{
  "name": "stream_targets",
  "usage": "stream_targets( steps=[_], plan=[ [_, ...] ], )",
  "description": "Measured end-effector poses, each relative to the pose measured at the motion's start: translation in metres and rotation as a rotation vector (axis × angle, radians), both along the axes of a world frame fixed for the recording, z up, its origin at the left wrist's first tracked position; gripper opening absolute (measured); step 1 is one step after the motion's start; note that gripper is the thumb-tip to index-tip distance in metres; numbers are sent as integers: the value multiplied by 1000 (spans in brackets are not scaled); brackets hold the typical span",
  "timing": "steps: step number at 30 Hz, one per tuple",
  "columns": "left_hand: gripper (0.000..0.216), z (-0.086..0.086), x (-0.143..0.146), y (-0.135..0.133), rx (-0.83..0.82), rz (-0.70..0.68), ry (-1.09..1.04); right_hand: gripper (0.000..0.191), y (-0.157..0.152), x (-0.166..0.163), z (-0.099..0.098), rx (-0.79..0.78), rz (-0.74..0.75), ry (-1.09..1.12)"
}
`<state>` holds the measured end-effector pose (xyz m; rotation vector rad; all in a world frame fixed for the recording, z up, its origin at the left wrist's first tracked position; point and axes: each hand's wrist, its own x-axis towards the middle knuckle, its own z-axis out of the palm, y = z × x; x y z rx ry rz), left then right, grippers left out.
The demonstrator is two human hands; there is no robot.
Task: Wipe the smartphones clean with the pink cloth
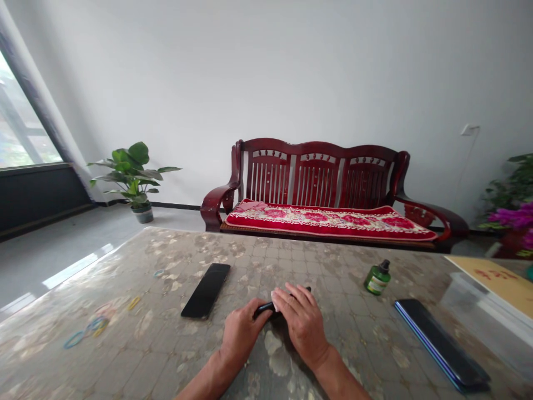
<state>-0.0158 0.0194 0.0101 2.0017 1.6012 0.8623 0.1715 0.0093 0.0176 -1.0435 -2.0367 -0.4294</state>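
Between my hands, just above the table, is a slim black object (265,308), seen nearly edge-on; it looks like a phone. My left hand (242,329) is closed on its left end, thumb along the near edge. Over its right part lies my right hand (303,322), fingers bent across the top and held close together. A small white patch (273,300) shows at the right fingertips; whether it is a tissue or something else I cannot make out. Left of my hands, a black phone (206,291) lies flat on the table.
A patterned cover lies on the table (166,355). Coloured rubber bands (95,325) are scattered at left. To the right stand a green bottle (377,277), stacked phones (441,344) and a clear plastic box (478,311). Beyond are a wooden bench (316,172) and a potted plant (134,175).
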Motion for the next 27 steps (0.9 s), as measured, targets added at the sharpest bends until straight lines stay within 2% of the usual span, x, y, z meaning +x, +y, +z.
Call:
stream_targets(
  steps=[3,5,9,14,17,23,27],
  plan=[
    [11,2,0,0,-36,24,38,36,11,21,-6,-57,-97,123],
    [11,3,0,1,-44,28,57,32,20,37,-13,-112,-200,298],
    [13,1,-1,2,-38,23,65,36,28,49,-27,-311,-275,589],
    [15,-4,-2,5,-36,28,40,36,26,50,-39,-486,-292,644],
    [16,-4,-2,6,-37,40,29,36,27,52,-41,-553,-262,743],
    [14,-4,-1,0,-3,29,25,43,34,36,-27,-610,-28,1366],
    [14,-12,0,-7,184,-75,58,45,33,26,-16,-619,44,1595]
  ],
)
